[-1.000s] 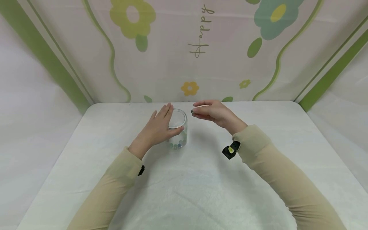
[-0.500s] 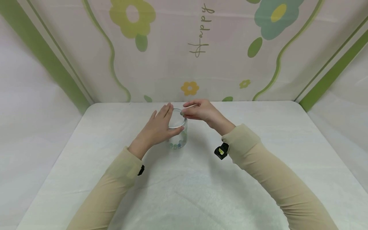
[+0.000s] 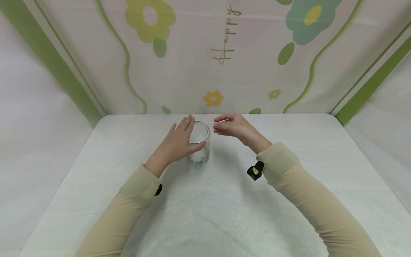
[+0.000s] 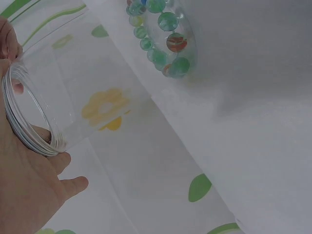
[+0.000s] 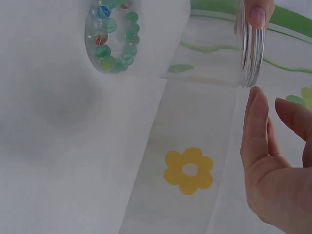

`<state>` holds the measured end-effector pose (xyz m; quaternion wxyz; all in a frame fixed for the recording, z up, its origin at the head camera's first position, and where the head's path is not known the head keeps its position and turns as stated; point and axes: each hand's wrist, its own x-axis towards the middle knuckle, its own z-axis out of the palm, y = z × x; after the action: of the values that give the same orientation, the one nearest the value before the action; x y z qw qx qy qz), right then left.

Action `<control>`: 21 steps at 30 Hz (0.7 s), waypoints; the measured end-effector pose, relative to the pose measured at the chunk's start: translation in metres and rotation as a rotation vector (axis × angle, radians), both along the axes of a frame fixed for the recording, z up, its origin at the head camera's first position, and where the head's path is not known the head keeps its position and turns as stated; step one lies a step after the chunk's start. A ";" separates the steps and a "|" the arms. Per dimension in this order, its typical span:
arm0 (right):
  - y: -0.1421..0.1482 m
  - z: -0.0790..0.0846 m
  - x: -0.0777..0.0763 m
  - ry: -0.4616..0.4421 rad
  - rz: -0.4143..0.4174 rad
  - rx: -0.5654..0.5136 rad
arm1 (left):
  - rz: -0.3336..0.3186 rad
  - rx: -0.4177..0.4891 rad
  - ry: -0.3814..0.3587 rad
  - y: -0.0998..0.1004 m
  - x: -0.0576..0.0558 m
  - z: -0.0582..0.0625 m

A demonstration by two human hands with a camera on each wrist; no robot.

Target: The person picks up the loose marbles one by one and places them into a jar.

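A clear glass jar [image 3: 208,148] stands upright towards the back of the table. Several marbles [image 4: 168,22], mostly green with some blue, yellow and orange-red ones, form a ring on its bottom. My left hand [image 3: 174,144] grips the jar from the left near the rim, thumb on the near side and fingers on the far side. Just right of the jar, apart from its rim, is my right hand [image 3: 239,129]. In the right wrist view the right hand [image 5: 275,168] shows a gap between thumb and fingers, with nothing visible in it.
A white cloth covers the table [image 3: 205,214]. Behind it rises a pale backdrop [image 3: 189,71] printed with flowers and lettering. White side walls [image 3: 38,117] with green stripes flank both sides.
My right hand has carried a marble left to the jar's rim, then drawn back right with no marble visible in it. The left hand and the jar have stayed in place.
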<state>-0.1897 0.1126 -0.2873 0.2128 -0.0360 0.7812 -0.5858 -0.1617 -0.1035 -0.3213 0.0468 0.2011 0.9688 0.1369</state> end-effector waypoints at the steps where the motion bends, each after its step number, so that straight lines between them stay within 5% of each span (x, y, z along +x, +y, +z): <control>1: 0.003 -0.002 0.000 -0.004 -0.007 0.000 | 0.001 0.001 -0.002 0.000 0.000 0.000; 11: 0.037 -0.029 -0.006 -0.062 -0.078 0.021 | -0.009 0.061 -0.021 0.002 -0.002 -0.002; 21: 0.071 -0.053 -0.008 -0.105 -0.127 0.038 | 0.042 0.522 -0.118 0.000 -0.001 -0.014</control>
<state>-0.1973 0.1836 -0.3400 0.2165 0.0487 0.7807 -0.5842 -0.1625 -0.1036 -0.3351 0.0471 0.1778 0.9002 0.3946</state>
